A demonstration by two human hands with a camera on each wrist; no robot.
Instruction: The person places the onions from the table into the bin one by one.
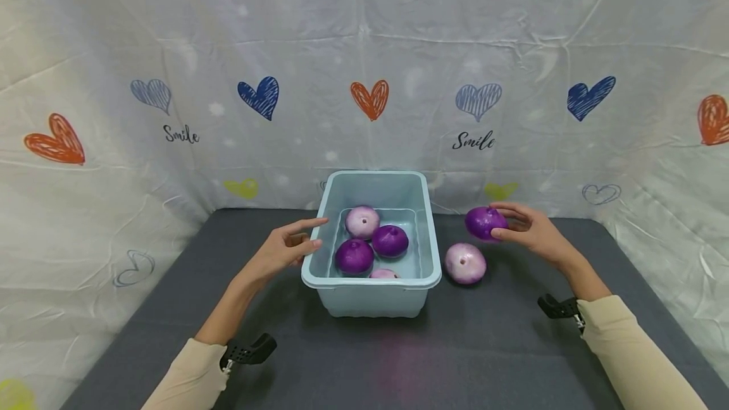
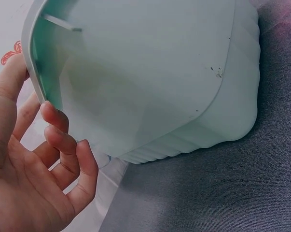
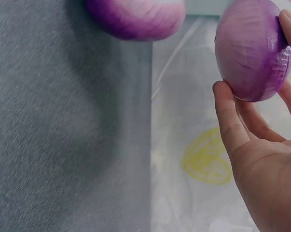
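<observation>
In the head view my right hand (image 1: 529, 229) holds a purple onion (image 1: 482, 223) up over the table, fingers on one side and thumb on the other. The right wrist view shows this onion (image 3: 251, 50) between the fingertips, its paler side visible. Just below it, a pale pink-purple onion (image 1: 465, 264) lies on the table, right of a light blue plastic bin (image 1: 370, 283). Inside the bin lie several onions (image 1: 354, 256), some dark purple, some pale. My left hand (image 1: 285, 247) is at the bin's left rim, index finger reaching the edge, other fingers loosely bent.
A dark grey cloth covers the table (image 1: 484, 353). Behind it hangs a white curtain (image 1: 421, 106) printed with hearts and the word "Smile", close behind the bin's far end. Both wrists wear black straps (image 1: 250, 351).
</observation>
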